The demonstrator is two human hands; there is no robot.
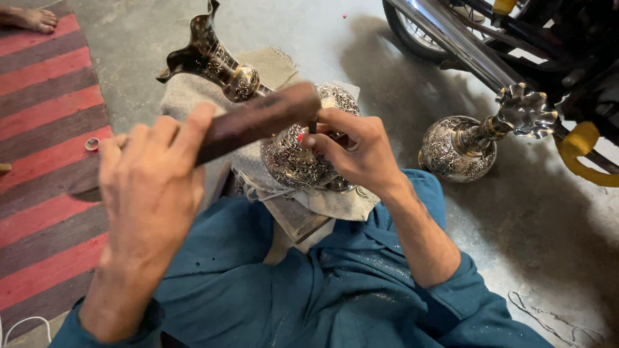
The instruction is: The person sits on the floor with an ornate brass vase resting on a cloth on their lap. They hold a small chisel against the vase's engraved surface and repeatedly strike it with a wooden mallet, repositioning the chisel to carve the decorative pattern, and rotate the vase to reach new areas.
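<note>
My left hand (149, 187) grips a dark wooden mallet block (258, 120), raised over an engraved silver metal vase (293, 158) that lies on its side on a beige cloth pad (335, 203). The vase's fluted neck and flared mouth (203, 55) point to the upper left. My right hand (358, 151) rests on the vase's round belly and pinches a thin chisel (312, 131) against the metal, right under the mallet's end. My teal sleeves and lap fill the lower part of the view.
A second engraved vase (461, 145) with a ruffled mouth lies on the concrete floor at right, beside a motorcycle wheel and exhaust pipe (451, 35). A red and brown striped rug (42, 129) covers the left; a small ring (93, 144) sits on it. Another person's bare foot (29, 18) shows at top left.
</note>
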